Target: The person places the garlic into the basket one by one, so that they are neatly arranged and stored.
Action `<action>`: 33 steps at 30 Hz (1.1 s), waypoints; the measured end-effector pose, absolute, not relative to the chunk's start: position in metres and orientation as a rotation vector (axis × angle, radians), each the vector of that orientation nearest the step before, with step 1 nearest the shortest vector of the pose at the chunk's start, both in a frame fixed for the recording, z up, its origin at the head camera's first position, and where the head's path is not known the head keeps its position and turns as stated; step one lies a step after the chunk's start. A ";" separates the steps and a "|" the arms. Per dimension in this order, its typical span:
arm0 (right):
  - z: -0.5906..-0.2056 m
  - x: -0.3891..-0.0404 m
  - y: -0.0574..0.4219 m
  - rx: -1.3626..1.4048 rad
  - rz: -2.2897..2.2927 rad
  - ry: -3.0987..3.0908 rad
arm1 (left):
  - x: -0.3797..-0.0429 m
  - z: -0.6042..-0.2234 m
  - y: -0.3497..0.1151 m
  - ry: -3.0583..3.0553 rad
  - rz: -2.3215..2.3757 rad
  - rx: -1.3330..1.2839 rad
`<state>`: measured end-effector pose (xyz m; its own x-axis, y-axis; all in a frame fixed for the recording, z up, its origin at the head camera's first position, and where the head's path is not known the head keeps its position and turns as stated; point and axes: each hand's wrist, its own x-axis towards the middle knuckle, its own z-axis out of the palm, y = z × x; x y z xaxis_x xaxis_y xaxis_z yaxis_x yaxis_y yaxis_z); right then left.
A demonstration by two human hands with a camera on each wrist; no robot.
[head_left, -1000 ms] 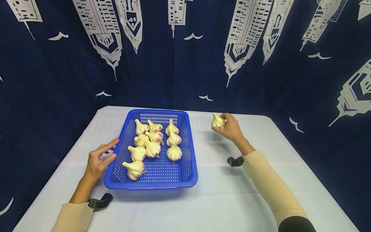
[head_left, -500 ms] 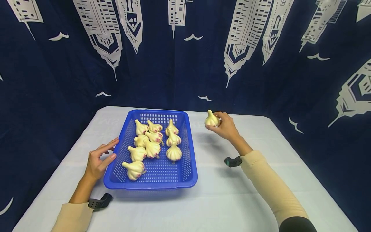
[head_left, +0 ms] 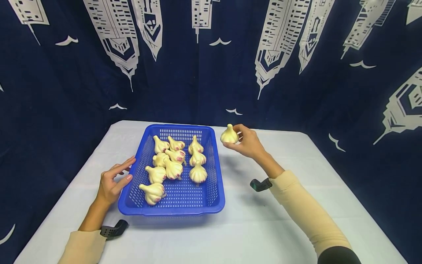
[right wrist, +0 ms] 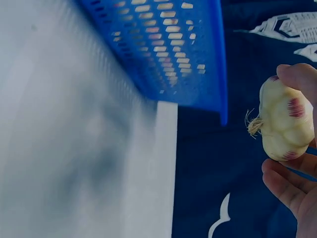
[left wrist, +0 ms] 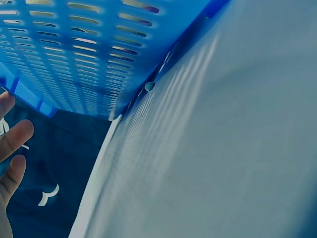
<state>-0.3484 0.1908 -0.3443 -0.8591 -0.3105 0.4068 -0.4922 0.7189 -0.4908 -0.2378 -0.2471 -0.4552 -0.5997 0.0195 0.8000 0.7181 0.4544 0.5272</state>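
Note:
My right hand [head_left: 247, 143] pinches a garlic bulb [head_left: 229, 135] between thumb and fingers, stem up, above the table and just right of the basket. In the right wrist view the bulb [right wrist: 286, 120] shows purple streaks and a tuft of roots. My left hand [head_left: 112, 183] touches the left rim of the blue plastic basket [head_left: 171, 211] with its fingers fairly straight. Several garlic bulbs [head_left: 173, 169] lie in the basket, mostly in its left and middle part, with a row of three [head_left: 198, 173] toward the right. The left wrist view shows the slotted basket wall [left wrist: 89, 54] beside the left fingertips [left wrist: 20, 131].
A white cloth covers the table [head_left: 250, 227] beneath the basket. Behind it hangs a dark blue curtain [head_left: 211, 80] printed with white buildings and birds. A black band [head_left: 113, 230] sits on the left wrist, another [head_left: 261, 184] on the right.
My right hand has carried the garlic bulb leftward and slightly up, toward the basket's right rim. The left hand and the basket have stayed in place.

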 end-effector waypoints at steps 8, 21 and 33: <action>-0.335 -0.338 0.177 0.734 0.889 -2.596 | -0.235 -0.452 -0.247 -1.987 -1.163 -0.649; -0.323 -0.323 0.155 0.900 0.901 -2.563 | -0.236 -0.452 -0.248 -1.983 -1.159 -0.646; -0.313 -0.312 0.130 1.128 0.846 -2.646 | -0.235 -0.452 -0.248 -2.001 -1.161 -0.658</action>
